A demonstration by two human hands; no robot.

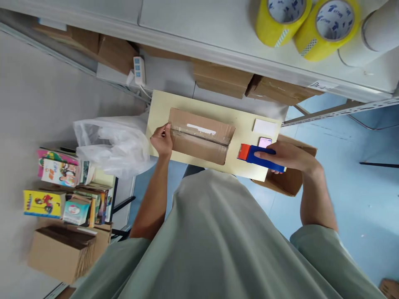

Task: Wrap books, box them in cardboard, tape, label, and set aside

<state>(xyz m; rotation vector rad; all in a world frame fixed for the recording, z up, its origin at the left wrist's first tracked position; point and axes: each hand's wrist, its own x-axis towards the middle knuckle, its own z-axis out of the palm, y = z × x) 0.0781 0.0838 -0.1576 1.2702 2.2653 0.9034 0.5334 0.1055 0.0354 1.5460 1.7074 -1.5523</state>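
Note:
A closed cardboard box (199, 145) lies on the pale yellow tabletop (190, 99), its flaps meeting along a lengthwise seam. Clear tape shines on parts of it, and a white strip sits on the far flap. My left hand (162, 140) is closed at the box's left end, thumb and fingers pinched at the seam; whether tape is between them is too small to tell. To the right of the box, apart from it, my right hand (277, 155) grips a blue tape dispenser (260, 156) with a red head pointing left.
A phone (265, 142) and a white pad (264, 126) lie at the table's right. Below stands an open carton (293, 178). Left are a plastic bag (115, 145), stacked books (62, 170) and folded cardboard (59, 253). Yellow tape rolls (327, 31) stand on the shelf (199, 25) ahead.

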